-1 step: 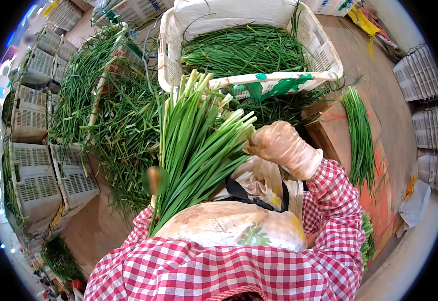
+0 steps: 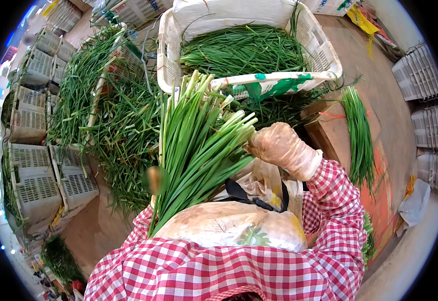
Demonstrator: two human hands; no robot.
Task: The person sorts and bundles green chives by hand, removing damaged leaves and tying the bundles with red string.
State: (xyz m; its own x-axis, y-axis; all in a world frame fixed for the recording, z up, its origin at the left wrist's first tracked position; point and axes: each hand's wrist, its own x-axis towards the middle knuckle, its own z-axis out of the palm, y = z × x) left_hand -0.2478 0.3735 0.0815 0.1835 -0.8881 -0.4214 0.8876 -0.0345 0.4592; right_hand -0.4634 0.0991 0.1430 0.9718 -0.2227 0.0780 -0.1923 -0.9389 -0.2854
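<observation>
A large bunch of garlic chives (image 2: 189,155) fans out in front of my chest, pale cut ends upward and green blades hanging down. My left hand (image 2: 153,201) is almost wholly hidden at the bunch's left side; only a sliver of it shows, and its fingers are out of sight. My right hand (image 2: 284,149), in a stained pale glove, is closed at the bunch's right edge, just below the white stem ends. Its fingertips touch the blades there; what lies between them is hidden. A soiled plastic apron (image 2: 229,220) covers my lap below the bunch.
A white plastic crate (image 2: 329,60) holding chives stands ahead. Loose chives (image 2: 129,145) are heaped at the left, beside stacked crates (image 2: 33,175). A tied chive bundle (image 2: 358,140) lies at the right on a brown board (image 2: 379,185). More stacked crates (image 2: 419,75) line the right wall.
</observation>
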